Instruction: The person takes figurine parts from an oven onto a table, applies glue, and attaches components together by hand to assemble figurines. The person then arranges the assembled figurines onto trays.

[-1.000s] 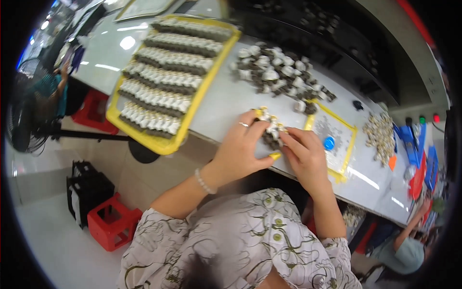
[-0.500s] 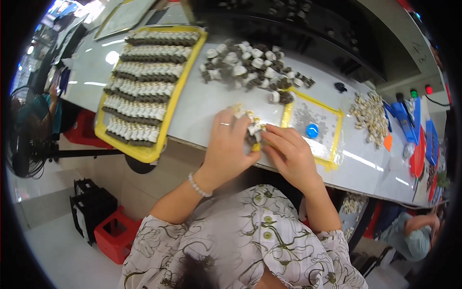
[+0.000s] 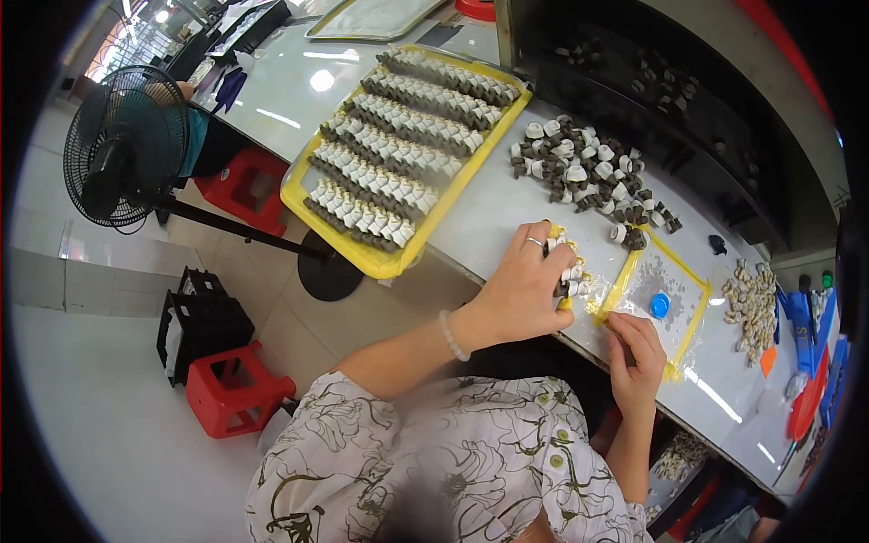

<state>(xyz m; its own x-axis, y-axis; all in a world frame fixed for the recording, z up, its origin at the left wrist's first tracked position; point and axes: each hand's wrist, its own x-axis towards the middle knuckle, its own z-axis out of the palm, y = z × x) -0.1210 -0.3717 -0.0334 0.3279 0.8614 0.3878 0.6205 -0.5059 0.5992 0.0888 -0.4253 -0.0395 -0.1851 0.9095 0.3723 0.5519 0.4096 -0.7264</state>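
Observation:
My left hand (image 3: pixel 520 285), with a ring and a bead bracelet on its arm, is wrapped round a short row of small white-and-dark parts (image 3: pixel 572 271). Yellow shows at both ends of that row, at the table's near edge. To its right, my right hand (image 3: pixel 638 357) is apart from the row, fingers bent together with the thumb close under them; whether a small piece is between the tips is hidden. Just beyond it is a yellow-taped rectangle (image 3: pixel 618 294) bearing grey spots and a blue round cap (image 3: pixel 659 305). Behind the hands lies a pile of loose white-and-dark parts (image 3: pixel 579 163).
A yellow-rimmed tray (image 3: pixel 385 264) at the left holds several rows of such parts. Cream-coloured small pieces (image 3: pixel 749 312) are heaped at the right, near blue bins (image 3: pixel 801 330). A dark shelf (image 3: pixel 625 100) bounds the back. On the floor are a fan (image 3: pixel 118 172) and a red stool (image 3: pixel 237 389).
The view has turned, shifting the scene rightward. My right hand has come away from the row of parts and moved right, beside the taped rectangle. My left hand still holds the row.

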